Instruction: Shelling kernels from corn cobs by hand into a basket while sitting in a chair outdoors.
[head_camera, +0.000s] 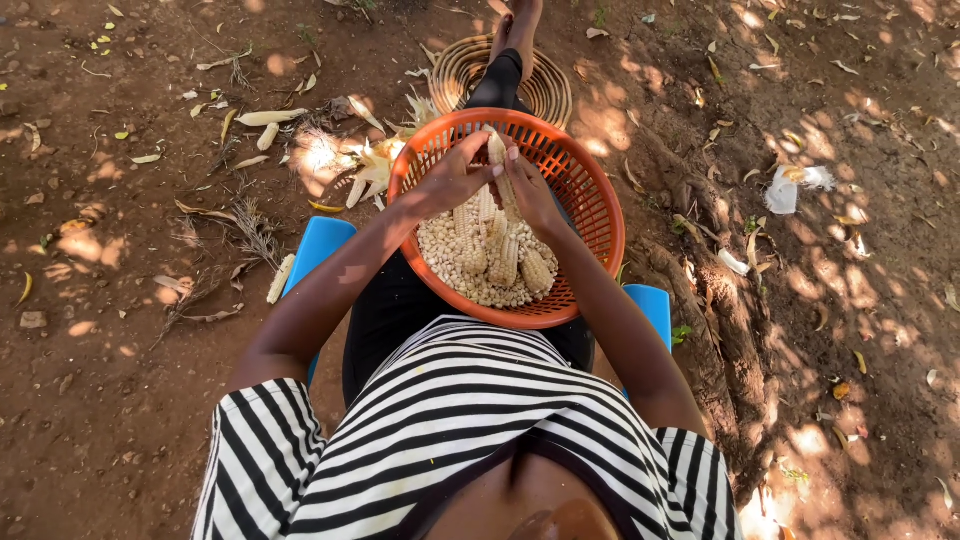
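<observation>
Orange basket (590, 215) on the lap, holding loose maize kernels (450, 262) and several cobs (520, 262) lying on top. Above them, left hand (450, 180) and right hand (528, 192) each closed in a grip around one upright cob (497, 150), held over the basket's middle; thumb position apparently on the kernels, though shadowed. Beyond, a woven mat (458, 68) and husks (375, 165) on bare soil.

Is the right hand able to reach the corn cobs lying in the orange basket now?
Probably yes: the right hand hovers just above the cobs in the basket, nothing between, though it holds another cob.
</observation>
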